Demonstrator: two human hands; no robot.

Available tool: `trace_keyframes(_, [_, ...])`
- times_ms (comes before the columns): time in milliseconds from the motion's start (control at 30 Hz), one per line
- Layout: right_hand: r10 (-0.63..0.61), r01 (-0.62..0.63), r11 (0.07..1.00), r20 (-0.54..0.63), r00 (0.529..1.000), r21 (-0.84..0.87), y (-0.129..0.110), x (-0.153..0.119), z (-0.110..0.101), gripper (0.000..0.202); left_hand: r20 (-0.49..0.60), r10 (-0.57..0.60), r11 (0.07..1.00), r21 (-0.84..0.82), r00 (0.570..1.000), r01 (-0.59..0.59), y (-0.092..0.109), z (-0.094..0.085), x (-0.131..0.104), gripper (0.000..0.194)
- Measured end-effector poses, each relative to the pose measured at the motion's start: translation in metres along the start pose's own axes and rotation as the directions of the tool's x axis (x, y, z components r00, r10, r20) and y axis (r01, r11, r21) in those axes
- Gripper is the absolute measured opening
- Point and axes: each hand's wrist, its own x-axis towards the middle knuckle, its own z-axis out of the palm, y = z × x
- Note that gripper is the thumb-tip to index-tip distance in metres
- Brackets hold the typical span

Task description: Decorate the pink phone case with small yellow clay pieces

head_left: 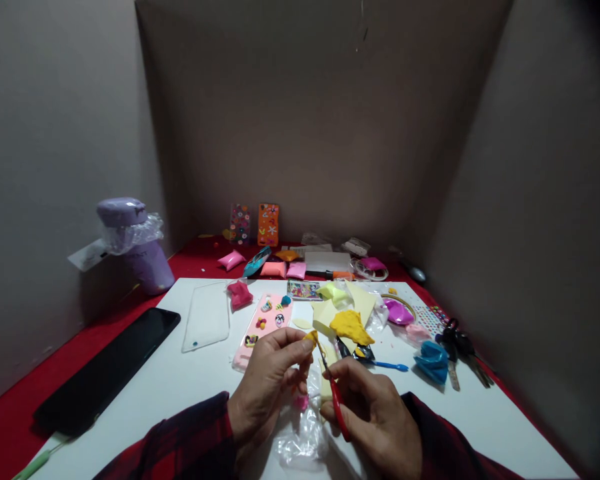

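Between the thumb and fingertips of my left hand (280,360) is a small piece of yellow clay (311,338). My right hand (375,407) is closed on red-handled scissors (337,403), whose blades point up and left and meet or nearly meet the clay piece. Just beyond, a larger lump of yellow clay (351,327) rests on pale yellow paper (364,301). A pink phone case (250,341) with small decorations lies past my left hand. Beneath both hands is a crumpled clear plastic wrapper (303,437) with a bit of pink (301,402) by it.
On the left are a black phone (113,367), a clear case (206,317) and a purple bottle (147,257). To the right lie a blue packet (431,363), keys (453,370) and a blue stick tool (391,366). Two decorated cases (269,225) lean at the back.
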Motion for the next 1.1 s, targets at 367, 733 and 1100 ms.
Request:
trace_keyframes(367, [-0.015, 0.014, 1.0, 0.045, 0.999, 0.021, -0.001, 0.0014, -0.0007, 0.017, -0.014, 0.036, 0.999, 0.022, 0.999, -0.036, 0.0018, 0.0018, -0.0021, 0.016])
trace_keyframes(733, [-0.002, 0.002, 1.0, 0.018, 1.0, 0.011, 0.0015, 0.0012, 0.0013, 0.019, 0.024, 0.022, 0.999, 0.027, 0.999, -0.023, 0.0019, 0.0019, -0.0024, 0.017])
trace_keyframes(1100, [-0.006, 0.007, 0.999, -0.015, 1.0, 0.04, -0.0049, -0.0006, -0.0011, 0.018, 0.015, 0.038, 0.999, -0.004, 0.999, -0.038, 0.002, 0.0, -0.0003, 0.017])
